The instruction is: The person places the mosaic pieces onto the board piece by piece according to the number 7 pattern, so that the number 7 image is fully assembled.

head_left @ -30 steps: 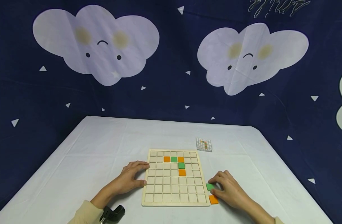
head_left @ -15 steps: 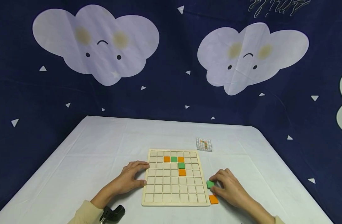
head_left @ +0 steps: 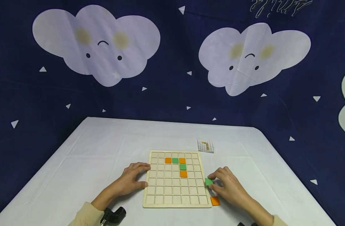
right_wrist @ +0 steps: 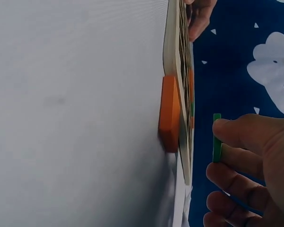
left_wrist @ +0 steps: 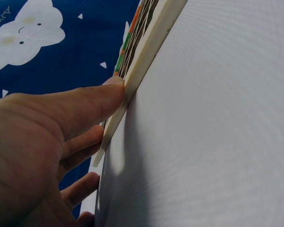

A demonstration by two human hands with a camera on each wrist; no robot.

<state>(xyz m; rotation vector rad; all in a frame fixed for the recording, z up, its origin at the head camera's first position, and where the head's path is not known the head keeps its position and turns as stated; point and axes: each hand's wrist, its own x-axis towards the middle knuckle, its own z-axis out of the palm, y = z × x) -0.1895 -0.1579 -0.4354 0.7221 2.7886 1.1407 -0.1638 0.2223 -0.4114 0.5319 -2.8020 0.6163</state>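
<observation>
A wooden grid board (head_left: pixel 160 199) lies on the white table, with a row of an orange tile (head_left: pixel 168 160), a green tile (head_left: pixel 175 160) and another orange tile (head_left: pixel 182 160). Below the row's right end come a second green tile (head_left: pixel 183 167) and an orange one (head_left: pixel 183 174). My left hand (head_left: pixel 128 179) rests its thumb and extended fingers against the board's left edge. Between thumb and fingers, my right hand (head_left: pixel 231 188) pinches a green square tile (right_wrist: pixel 217 146), raised above the table beside the board's right edge. A loose orange tile (right_wrist: pixel 169 113) lies by the lower right corner.
Behind the board's far right corner lies a small printed card (head_left: pixel 205 146) with a coloured grid pattern. A black device (head_left: pixel 114 216) is at my left wrist. Dark blue cloth (head_left: pixel 172 100) with clouds hangs beyond the table's far edge.
My right hand has raised the green tile from the table and brought it up and left to the board's right edge. The left hand and the placed tiles stay put.
</observation>
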